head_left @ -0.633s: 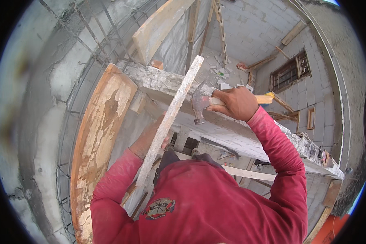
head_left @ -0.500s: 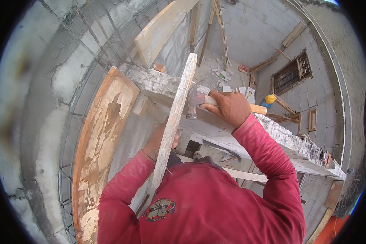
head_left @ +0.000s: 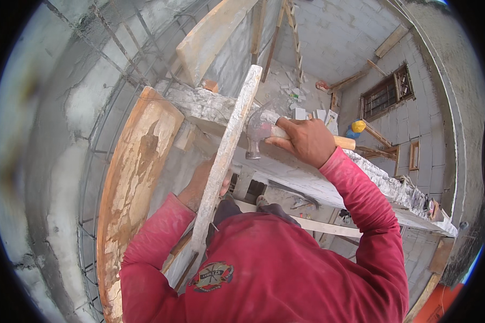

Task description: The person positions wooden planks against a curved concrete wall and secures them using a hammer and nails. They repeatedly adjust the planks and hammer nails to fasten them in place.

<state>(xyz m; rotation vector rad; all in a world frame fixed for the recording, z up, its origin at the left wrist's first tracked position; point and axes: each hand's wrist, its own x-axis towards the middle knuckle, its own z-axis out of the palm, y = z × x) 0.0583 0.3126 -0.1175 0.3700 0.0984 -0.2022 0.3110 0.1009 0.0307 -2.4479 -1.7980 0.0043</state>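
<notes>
My right hand (head_left: 308, 141) is closed round the wooden handle of a claw hammer (head_left: 262, 132), gripping it close to the metal head. The hammer head sits just right of a long, whitish, cement-crusted wooden strip (head_left: 229, 145), which slants up from my chest. My left hand (head_left: 198, 182) is on the strip from behind, with fingertips curling out past its right edge; the strip hides most of the palm. Beyond the strip runs a rough concrete ledge (head_left: 199, 107), its top crusted with mortar.
At left stands a wide, stained wooden board (head_left: 137, 199) beside steel rebar (head_left: 110, 32). Another board (head_left: 207, 43) rises at the back. Far below are a floor with scattered debris (head_left: 296, 94), a barred window (head_left: 387, 92) and a yellow-and-blue thing (head_left: 358, 126). A pale plank (head_left: 328, 228) crosses beneath me.
My left hand has moved slightly left along with the lower part of the strip. My right hand and the hammer have shifted a little to the right.
</notes>
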